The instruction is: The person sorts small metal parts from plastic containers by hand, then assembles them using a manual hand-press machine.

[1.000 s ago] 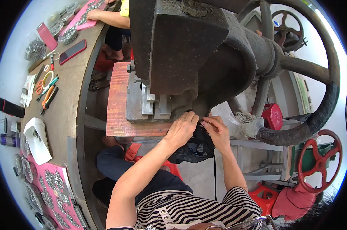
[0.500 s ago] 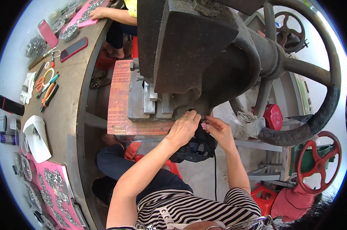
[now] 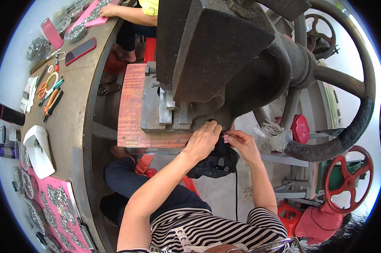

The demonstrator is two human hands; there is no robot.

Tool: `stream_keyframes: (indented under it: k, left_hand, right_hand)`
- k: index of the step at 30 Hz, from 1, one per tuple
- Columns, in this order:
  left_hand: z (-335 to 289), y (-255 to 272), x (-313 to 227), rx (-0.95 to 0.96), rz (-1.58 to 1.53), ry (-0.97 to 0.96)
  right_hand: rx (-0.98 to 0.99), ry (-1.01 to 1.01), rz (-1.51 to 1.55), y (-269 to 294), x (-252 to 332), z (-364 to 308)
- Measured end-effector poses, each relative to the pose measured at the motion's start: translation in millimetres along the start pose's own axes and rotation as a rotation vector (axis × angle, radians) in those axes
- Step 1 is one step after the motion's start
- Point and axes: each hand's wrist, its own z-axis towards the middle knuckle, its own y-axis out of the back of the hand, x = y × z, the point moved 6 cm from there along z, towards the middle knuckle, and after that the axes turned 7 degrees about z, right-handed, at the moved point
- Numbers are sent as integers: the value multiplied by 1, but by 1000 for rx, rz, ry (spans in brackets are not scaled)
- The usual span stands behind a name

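A black mesh bag [image 3: 215,165] hangs just below the near right corner of the press base, with a black cord trailing down from it. My left hand [image 3: 203,140] is closed on the bag's upper edge; its fingertips are partly hidden. To its right, my right hand [image 3: 244,146] pinches a small pink piece [image 3: 226,138] between thumb and fingers, close beside the bag. What the pink piece is cannot be made out. Above both hands looms the dark iron hand press [image 3: 224,50], its metal base [image 3: 150,114] standing on a reddish wooden board [image 3: 129,105].
The press's large handwheel [image 3: 359,86] arcs over the right side. A wooden bench [image 3: 78,122] on the left carries pliers [image 3: 52,105], a phone [image 3: 81,51], a white container [image 3: 39,152] and small metal parts on pink sheets. Another person's hand [image 3: 108,10] works at the far left.
My right hand has shifted slightly right, and more of the pink piece shows. My left hand keeps its place on the bag. The whole view has tilted a little.
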Motion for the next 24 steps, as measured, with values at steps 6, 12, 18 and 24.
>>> stream_keyframes:
  k: [6, 12, 18, 24]
  left_hand:
    - [1, 0, -1, -1, -5, -5]
    - [0, -2, 0, 19, 9, 1]
    - [0, -2, 0, 6, 2, 0]
    - [-1, -3, 4, 14, -76, 40]
  right_hand:
    - [3, -1, 48, 12, -16, 1]
    - [-26, -29, 121, 6, -12, -5]
    - [-25, -94, 42, 11, -9, -5]
    - [-27, -88, 70, 14, -7, -7]
